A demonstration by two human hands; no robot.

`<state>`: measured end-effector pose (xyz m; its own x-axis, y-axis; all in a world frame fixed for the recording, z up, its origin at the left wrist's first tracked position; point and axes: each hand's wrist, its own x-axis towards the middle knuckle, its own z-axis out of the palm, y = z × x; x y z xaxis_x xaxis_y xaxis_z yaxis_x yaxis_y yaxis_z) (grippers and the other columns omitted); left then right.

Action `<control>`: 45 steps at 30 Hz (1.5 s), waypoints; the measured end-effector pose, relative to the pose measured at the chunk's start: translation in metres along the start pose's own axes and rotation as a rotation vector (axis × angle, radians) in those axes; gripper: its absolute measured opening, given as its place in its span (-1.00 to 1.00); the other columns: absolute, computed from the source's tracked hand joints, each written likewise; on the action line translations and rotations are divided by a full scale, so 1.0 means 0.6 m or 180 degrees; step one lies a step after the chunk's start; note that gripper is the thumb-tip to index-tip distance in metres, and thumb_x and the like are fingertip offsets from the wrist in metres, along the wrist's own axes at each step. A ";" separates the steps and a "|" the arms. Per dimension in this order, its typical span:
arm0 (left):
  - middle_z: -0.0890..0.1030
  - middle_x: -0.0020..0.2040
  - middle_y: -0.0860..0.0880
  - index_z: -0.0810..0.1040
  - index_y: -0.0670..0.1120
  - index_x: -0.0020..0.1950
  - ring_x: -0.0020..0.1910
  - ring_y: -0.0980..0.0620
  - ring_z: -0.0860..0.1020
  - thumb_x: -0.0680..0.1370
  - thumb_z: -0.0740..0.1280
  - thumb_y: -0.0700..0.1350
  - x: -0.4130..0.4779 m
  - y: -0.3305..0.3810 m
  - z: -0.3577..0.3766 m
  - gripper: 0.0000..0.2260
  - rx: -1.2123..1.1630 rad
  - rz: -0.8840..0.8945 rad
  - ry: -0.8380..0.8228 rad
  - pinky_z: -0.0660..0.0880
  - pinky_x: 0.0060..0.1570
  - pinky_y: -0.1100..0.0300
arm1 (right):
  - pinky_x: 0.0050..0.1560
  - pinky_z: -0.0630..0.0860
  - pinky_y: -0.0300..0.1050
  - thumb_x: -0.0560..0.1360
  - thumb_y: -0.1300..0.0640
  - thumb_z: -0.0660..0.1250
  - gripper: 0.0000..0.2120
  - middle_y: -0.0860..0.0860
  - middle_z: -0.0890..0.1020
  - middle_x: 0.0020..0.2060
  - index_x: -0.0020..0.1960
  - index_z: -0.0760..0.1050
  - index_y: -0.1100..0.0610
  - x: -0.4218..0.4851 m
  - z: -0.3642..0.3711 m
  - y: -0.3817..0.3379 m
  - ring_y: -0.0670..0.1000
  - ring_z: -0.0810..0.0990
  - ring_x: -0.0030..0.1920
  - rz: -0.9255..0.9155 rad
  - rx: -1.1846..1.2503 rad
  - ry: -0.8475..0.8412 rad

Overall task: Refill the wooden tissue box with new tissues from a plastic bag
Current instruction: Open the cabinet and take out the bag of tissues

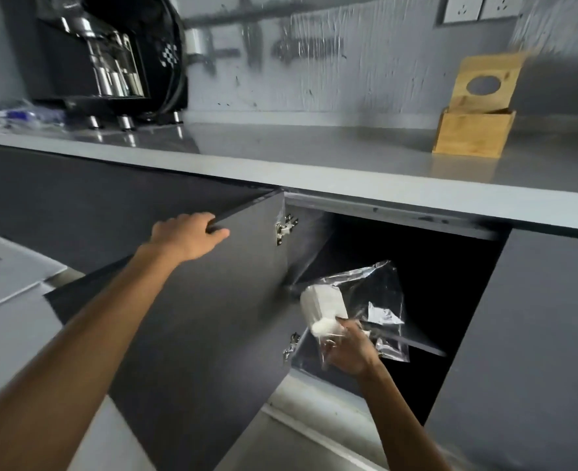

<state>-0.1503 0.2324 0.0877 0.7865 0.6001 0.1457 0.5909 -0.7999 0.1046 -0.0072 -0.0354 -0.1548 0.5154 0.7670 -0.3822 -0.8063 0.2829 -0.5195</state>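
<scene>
The left hand (187, 234) hooks over the top edge of the open cabinet door (192, 321), its fingers (217, 229) curled and pressed together on that edge — a hold that seems meant to keep the door swung wide so the opening stays clear for the other arm. The right hand (347, 348) sits in front of the dark cabinet interior, its fingers pinching the lower end of the plastic bag (376, 300); gripping there lets the bag hang free of the shelf (413, 341) just behind the fingers. The bag is clear and crinkled, mostly slack, with a compact white stack of tissues (321, 305) bunched just above the fingertips and a white label farther out. The wooden tissue box (473, 130) stands well above and beyond the right fingers on the grey tabletop (315, 154) — lid tipped up, round hole showing; its inside is hidden.
</scene>
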 end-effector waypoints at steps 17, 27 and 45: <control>0.47 0.40 0.07 0.35 0.12 0.47 0.30 0.09 0.48 0.50 0.33 0.23 -0.250 0.060 -0.010 -0.44 -0.2535 0.0079 -0.1101 0.39 0.35 0.12 | -0.10 0.63 0.11 0.30 0.19 0.43 -0.38 0.12 0.66 0.13 0.36 0.42 0.11 -0.379 0.235 -0.053 0.14 0.68 0.04 -0.1851 -0.1548 -0.1081; 0.17 0.55 -0.14 -0.26 -0.04 0.57 0.45 -0.19 0.28 0.55 0.32 0.11 -0.215 0.422 0.053 -0.13 -0.4037 -0.0727 -0.1209 0.29 0.36 -0.06 | -0.23 0.48 -0.48 0.40 0.19 0.31 -0.52 -0.30 0.65 -0.23 0.31 0.41 -0.03 -0.453 0.241 -0.350 -0.33 0.58 -0.23 -0.3868 -0.3539 0.0472; -0.29 0.56 -0.28 -0.37 0.04 0.54 0.56 -0.23 -0.24 0.59 0.23 0.08 -0.068 0.678 0.128 -0.18 -0.4783 -0.1327 -0.0135 -0.02 0.45 -0.29 | -0.42 0.44 -0.22 0.46 0.10 0.21 -0.84 0.06 0.60 -0.33 -0.18 0.55 0.08 -0.374 0.148 -0.571 0.10 0.55 -0.34 -0.3176 -0.2951 0.1180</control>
<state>0.0715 -0.1174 0.0490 0.6384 0.7513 -0.1672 0.0659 0.1631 0.9844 0.1274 -0.2532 0.1767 0.9104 0.2371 0.3390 0.3439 0.0218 -0.9388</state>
